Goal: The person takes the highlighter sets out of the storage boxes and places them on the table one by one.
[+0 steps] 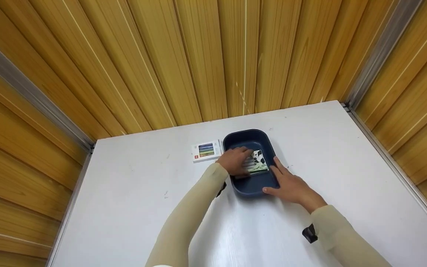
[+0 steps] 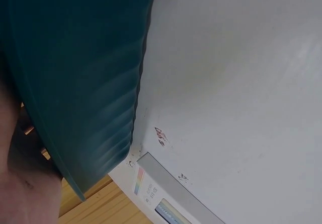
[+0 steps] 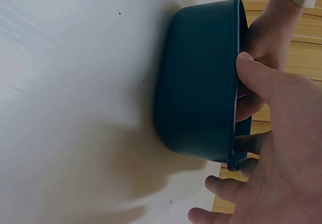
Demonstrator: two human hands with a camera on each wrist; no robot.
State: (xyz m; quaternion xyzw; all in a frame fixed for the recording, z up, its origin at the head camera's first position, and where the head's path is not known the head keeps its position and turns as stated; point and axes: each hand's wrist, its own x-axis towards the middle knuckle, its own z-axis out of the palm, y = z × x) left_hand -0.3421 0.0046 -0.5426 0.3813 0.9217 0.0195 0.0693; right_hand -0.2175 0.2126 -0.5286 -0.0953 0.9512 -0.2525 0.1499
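Note:
A dark blue rectangular tub (image 1: 252, 185) with rounded corners stands on the white table. My left hand (image 1: 234, 161) reaches into it over the left rim and grips the left end of a flat box with a panda picture (image 1: 260, 163). Part of this box is covered by the fingers. My right hand (image 1: 291, 185) rests at the tub's near right corner, fingers spread and fairly straight. In the right wrist view its thumb (image 3: 256, 73) touches the rim, and two fingers dip over the edge; the other fingers stay outside.
Just left of the tub lies a white box with a window of coloured sticks (image 1: 206, 151). Wood-look panels (image 1: 202, 59) stand behind the white table (image 1: 135, 193) and along both sides. Metal posts (image 1: 380, 52) rise at the corners.

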